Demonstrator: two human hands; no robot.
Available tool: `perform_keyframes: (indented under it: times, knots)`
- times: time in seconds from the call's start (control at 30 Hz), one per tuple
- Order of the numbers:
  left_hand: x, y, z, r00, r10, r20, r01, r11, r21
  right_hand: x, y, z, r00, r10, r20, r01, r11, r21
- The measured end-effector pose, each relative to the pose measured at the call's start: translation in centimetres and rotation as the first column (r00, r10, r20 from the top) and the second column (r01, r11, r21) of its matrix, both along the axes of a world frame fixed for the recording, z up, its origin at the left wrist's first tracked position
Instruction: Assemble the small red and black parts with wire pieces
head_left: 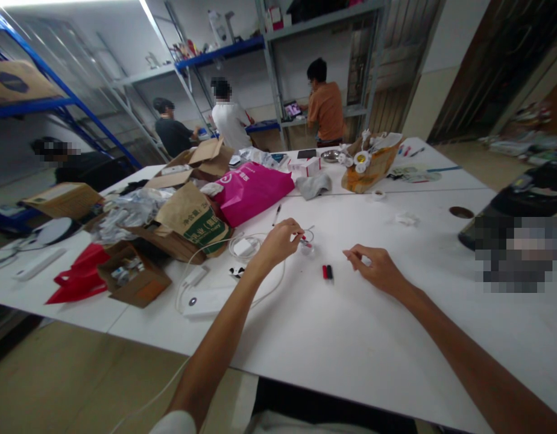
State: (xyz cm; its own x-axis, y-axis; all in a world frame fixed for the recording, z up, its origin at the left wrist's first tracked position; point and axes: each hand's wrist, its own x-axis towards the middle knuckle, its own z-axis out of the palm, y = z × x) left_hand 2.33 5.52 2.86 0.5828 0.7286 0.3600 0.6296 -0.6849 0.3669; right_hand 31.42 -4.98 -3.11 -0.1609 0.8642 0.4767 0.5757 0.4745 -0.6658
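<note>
My left hand (285,238) is closed in a pinch over the white table (396,337). At its fingertips shows a small red piece, too blurred to name. Just under those fingers is a small clear container (307,248) with something red at it. My right hand (373,265) hovers to the right, its thumb and forefinger brought together; anything between them is too small to make out. Between the hands, nearer to me, a small red stick-shaped piece (324,272) and a black one (330,272) lie side by side. A dark pen (276,215) lies beyond my left hand.
A white power strip (208,302) and coiled cable (237,247) lie beside my left forearm. Further left are a cardboard box (134,278), a red bag (82,274) and a magenta bag (255,190). A tape roll (462,212) and black backpack (527,199) are right. Several people sit behind.
</note>
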Motion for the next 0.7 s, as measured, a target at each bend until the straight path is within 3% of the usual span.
perform_keyframes:
  times: [0.43,0.7]
  knots:
    - [-1.0,0.1,-2.2,0.971,0.114,0.208,-0.117,0.993,-0.002,0.2,0.3,-0.5,1.0,-0.014,0.011,0.015,0.999,-0.052]
    - [-1.0,-0.5,-3.2,0.947,0.121,0.297,-0.126,0.992,-0.001,0.5,0.4,-0.2,0.999,-0.018,0.041,0.021,0.998,-0.06]
